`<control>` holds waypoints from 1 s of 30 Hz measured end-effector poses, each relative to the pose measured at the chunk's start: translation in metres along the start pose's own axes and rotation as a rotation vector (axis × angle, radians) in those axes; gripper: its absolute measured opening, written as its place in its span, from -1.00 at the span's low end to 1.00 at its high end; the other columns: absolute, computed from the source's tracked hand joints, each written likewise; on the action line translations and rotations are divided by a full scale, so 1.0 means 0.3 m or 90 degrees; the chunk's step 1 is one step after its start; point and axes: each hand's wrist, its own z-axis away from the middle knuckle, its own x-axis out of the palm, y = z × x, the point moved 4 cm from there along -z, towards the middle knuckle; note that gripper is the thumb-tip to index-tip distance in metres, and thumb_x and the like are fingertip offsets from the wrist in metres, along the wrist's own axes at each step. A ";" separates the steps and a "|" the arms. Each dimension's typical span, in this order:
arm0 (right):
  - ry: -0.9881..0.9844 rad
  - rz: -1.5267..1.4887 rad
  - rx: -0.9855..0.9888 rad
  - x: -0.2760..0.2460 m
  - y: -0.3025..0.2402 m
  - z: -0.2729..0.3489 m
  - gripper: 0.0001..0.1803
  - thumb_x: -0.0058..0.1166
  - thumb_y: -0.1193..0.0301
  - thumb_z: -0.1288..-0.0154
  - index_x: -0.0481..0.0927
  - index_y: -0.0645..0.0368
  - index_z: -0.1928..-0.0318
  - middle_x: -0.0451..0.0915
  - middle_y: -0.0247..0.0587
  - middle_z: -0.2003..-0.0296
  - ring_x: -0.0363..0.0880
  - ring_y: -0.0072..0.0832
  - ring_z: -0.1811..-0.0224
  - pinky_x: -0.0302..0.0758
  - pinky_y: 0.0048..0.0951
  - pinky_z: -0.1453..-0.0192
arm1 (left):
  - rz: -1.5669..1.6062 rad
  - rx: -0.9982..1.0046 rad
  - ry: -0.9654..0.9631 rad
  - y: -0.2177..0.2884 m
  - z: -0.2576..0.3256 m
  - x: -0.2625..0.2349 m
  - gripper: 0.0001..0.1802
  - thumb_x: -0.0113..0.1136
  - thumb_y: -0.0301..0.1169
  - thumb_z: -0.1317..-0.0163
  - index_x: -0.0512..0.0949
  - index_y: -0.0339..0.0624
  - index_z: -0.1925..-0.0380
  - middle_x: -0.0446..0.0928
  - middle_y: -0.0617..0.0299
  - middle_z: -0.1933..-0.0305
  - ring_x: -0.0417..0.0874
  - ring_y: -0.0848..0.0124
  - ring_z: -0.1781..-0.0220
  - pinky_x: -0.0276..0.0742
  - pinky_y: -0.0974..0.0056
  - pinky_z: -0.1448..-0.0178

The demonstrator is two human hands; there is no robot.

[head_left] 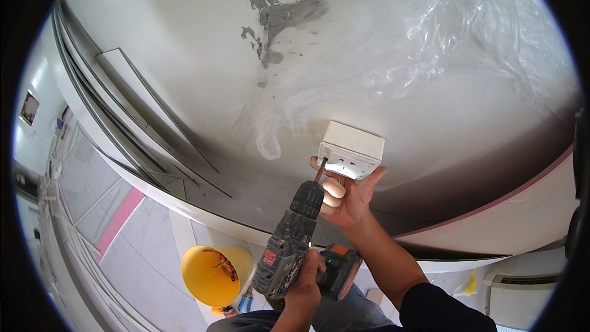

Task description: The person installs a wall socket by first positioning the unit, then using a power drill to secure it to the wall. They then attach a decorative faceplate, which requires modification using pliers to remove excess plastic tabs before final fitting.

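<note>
Drill [276, 252] slants across the lower middle of the frame, its handle clasped by the left grip [304, 286], the thumb showing on top. That hold points the bit [320, 171] up at the left end of the box's face, where it meets, or nearly meets, a small dark hole. The box [353, 140] sits just right of centre, with the right grip [353, 203] closed on it from below: curled fingers on the left, thumb on the right, probably to keep it from shifting under the bit. It is white, smooth and rectangular, perhaps plastic, its face pierced with dark slots. By contrast, the drill is black and scuffed, with pale dust on its body, a ribbed chuck [307, 198] and a blocky battery [341, 270].

Around the box spreads a pale surface [190, 61]; whether the two touch is unclear. Ragged grey patches [289, 15] mark it at top centre, and crinkled clear film [436, 43] drapes the upper right. Long dark-edged strips [114, 107] lie together at left, perhaps stacked for room. A pink-edged board [510, 209] curves through the right. At lower left, a round yellow bucket [200, 273] on the floor [150, 243] gathers orange-handled tools [227, 267], within reach.
</note>
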 end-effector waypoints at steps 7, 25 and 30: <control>-0.004 -0.007 0.000 -0.001 0.000 0.003 0.66 -0.13 -0.80 0.31 0.17 0.37 -0.55 -0.09 -0.62 0.57 -0.09 -0.73 0.59 -0.08 -0.58 0.48 | -0.012 0.004 -0.011 -0.007 0.004 -0.008 -0.88 0.21 -0.46 -0.48 0.47 -0.19 0.11 0.45 0.23 0.44 0.48 0.41 0.42 0.49 0.25 0.23; 0.022 0.083 0.012 -0.006 0.000 0.040 0.65 0.05 -0.75 0.18 0.08 0.43 -0.58 -0.07 -0.63 0.59 -0.13 -0.73 0.68 -0.13 -0.54 0.53 | 0.002 0.004 -0.022 0.001 0.015 -0.017 -0.86 0.22 -0.44 -0.47 0.49 -0.18 0.07 0.47 0.23 0.45 0.51 0.39 0.42 0.49 0.24 0.21; 0.080 0.065 0.071 -0.022 0.039 0.102 0.68 0.00 -0.77 0.16 -0.10 0.38 -0.62 -0.03 -0.63 0.61 -0.08 -0.74 0.67 -0.09 -0.57 0.54 | 0.008 -0.022 -0.017 -0.004 0.008 -0.029 -0.87 0.20 -0.46 -0.47 0.50 -0.21 0.07 0.47 0.22 0.46 0.51 0.39 0.42 0.50 0.23 0.22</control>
